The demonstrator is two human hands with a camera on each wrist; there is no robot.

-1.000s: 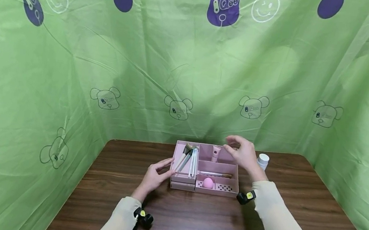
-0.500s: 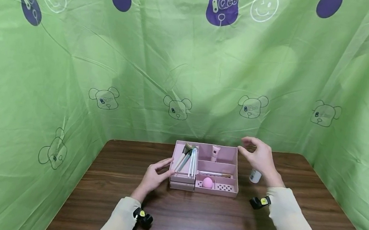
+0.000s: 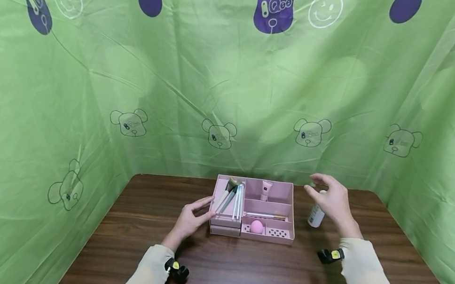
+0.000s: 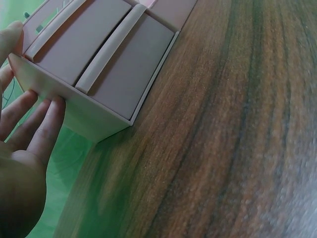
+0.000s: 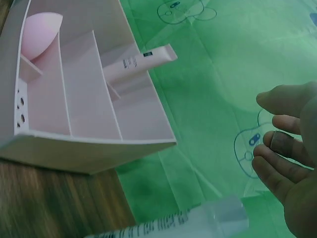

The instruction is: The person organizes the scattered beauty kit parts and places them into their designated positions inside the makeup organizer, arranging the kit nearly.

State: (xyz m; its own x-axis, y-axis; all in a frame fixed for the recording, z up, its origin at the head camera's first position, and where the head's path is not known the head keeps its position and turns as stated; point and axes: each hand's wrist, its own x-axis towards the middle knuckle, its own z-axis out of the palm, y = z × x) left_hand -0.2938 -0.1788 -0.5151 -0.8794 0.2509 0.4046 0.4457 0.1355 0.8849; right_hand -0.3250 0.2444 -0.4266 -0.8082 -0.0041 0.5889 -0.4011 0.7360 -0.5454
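A pink makeup organizer (image 3: 225, 231) stands on the table, with two drawers on its left side. My left hand (image 3: 190, 218) touches its left wall with straight fingers, the thumb at the front edge; the left wrist view shows this contact by the drawer fronts (image 4: 129, 74). To the organizer's right, a white bottle (image 3: 316, 216) stands upright. My right hand (image 3: 333, 202) hovers above and beside that bottle, fingers loosely bent and holding nothing. In the right wrist view a gap separates the hand (image 5: 292, 148) from the bottle's clear cap (image 5: 230, 215).
Several makeup brushes (image 3: 229, 200) lie on the organizer's top left tray. Its right compartments hold a small pink tube (image 3: 265, 190), a slim stick (image 3: 265, 216) and a pink sponge (image 3: 257, 226). Green printed curtains (image 3: 175, 83) surround the brown table (image 3: 236, 276).
My right hand has moved right, from over the organizer's back compartment to the bottle. The left hand has stayed on the organizer's side.
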